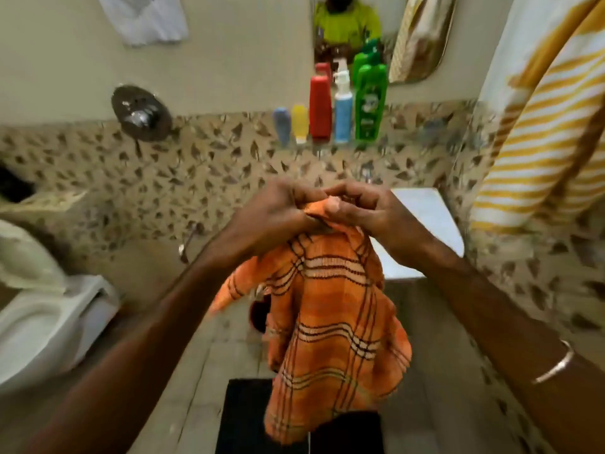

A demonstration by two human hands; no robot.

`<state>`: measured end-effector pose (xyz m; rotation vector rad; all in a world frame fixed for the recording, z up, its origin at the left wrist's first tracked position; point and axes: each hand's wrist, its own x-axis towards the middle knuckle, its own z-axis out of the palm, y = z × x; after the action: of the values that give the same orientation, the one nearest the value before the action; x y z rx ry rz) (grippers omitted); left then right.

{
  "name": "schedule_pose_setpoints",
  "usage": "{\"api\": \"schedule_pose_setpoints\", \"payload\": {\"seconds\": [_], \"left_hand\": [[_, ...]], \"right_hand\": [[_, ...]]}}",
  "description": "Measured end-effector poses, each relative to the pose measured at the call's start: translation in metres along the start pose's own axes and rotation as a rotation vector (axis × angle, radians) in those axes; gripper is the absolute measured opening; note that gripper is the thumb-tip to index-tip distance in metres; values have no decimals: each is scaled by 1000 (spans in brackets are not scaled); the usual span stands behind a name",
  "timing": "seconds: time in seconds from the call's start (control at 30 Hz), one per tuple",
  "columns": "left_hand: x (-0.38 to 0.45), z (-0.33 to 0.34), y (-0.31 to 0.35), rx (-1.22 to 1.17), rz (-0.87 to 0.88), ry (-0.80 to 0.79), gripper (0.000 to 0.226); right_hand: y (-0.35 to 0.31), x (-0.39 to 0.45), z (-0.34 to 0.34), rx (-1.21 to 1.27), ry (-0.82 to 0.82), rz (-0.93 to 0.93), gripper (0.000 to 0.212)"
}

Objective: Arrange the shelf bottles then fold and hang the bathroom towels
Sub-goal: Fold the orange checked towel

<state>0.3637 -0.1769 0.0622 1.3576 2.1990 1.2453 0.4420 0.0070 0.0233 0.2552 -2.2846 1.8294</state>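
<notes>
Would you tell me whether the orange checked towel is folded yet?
Not neatly folded: the orange towel hangs loose and rumpled from its top edge, pinched by the left hand and right hand.

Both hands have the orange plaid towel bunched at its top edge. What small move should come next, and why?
Probably slide the hands apart along the top edge to spread it. The left hand and right hand grip the orange plaid towel at nearly the same spot, so it hangs crumpled and twisted, not flat enough to fold. The bottles already stand in a row.
</notes>
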Motion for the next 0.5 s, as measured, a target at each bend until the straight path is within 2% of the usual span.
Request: {"api": "schedule_pose_setpoints", "payload": {"seconds": [0.07,0.27,0.4,0.5], "left_hand": [[-24,16,-14,-58,-53,1,13],[-72,51,-60,-69,-220,-117,6],[-94,70,-91,148,-307,-243,22],[-111,74,-112,57,-394,-366,34]], "right_hand": [[17,-17,17,29,-52,41,16],[64,-55,54,3,-162,218,15],[93,-77,77,-3,-193,328,17],[112,-100,92,92,-175,390,10]]}}
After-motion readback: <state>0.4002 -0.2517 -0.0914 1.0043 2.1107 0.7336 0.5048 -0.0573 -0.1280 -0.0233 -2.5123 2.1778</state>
